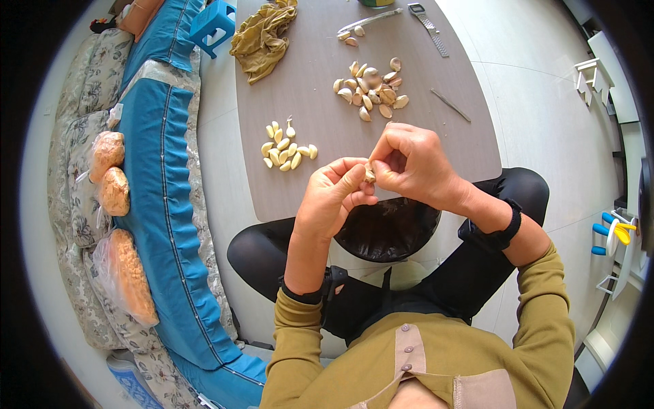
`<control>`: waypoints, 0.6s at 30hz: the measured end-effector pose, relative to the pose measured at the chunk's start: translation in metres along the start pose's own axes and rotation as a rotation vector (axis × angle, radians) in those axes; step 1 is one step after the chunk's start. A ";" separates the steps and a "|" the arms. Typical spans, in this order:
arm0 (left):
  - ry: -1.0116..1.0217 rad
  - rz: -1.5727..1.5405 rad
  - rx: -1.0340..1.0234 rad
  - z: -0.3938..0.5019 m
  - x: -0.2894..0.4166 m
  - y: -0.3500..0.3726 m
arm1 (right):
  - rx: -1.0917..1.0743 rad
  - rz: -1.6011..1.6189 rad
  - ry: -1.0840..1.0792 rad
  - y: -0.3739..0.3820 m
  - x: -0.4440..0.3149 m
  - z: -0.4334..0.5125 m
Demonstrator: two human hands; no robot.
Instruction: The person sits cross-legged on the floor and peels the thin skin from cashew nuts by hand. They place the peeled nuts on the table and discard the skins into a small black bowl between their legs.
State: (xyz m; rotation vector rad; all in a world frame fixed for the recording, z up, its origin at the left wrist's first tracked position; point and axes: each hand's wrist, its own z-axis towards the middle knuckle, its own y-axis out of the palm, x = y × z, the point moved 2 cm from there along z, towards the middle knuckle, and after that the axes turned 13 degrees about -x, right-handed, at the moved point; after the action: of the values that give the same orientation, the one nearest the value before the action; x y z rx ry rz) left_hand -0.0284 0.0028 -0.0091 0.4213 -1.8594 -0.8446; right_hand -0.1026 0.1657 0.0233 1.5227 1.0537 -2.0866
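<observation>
Between both my hands is a garlic clove with brownish skin, partly hidden by the fingers. My left hand grips it between thumb and fingers. From the right, the thumb and forefinger of my right hand pinch its upper end. Below the hands stands a bin with a black liner, between my knees. A group of pale peeled cloves lies on the table to the left of my hands. Farther up sits a pile of unpeeled garlic cloves.
The grey-brown table also bears a crumpled olive cloth, a metal wristwatch, a thin narrow strip, a long pale tool and a few loose cloves. A blue plastic stool and a blue-covered sofa stand left.
</observation>
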 end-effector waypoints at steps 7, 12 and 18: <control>-0.039 0.110 -0.059 -0.007 0.006 0.003 | 0.113 0.002 0.008 -0.006 0.002 0.000; 0.012 0.100 0.033 -0.007 0.009 -0.001 | 0.036 0.075 0.072 -0.014 0.003 -0.001; 0.075 0.069 0.158 -0.009 0.010 -0.008 | -0.333 0.048 0.249 0.000 0.006 -0.010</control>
State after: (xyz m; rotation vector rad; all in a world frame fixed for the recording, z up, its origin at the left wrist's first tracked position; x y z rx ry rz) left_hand -0.0256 -0.0123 -0.0065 0.4778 -1.8667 -0.6294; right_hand -0.0979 0.1737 0.0161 1.6399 1.3590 -1.6166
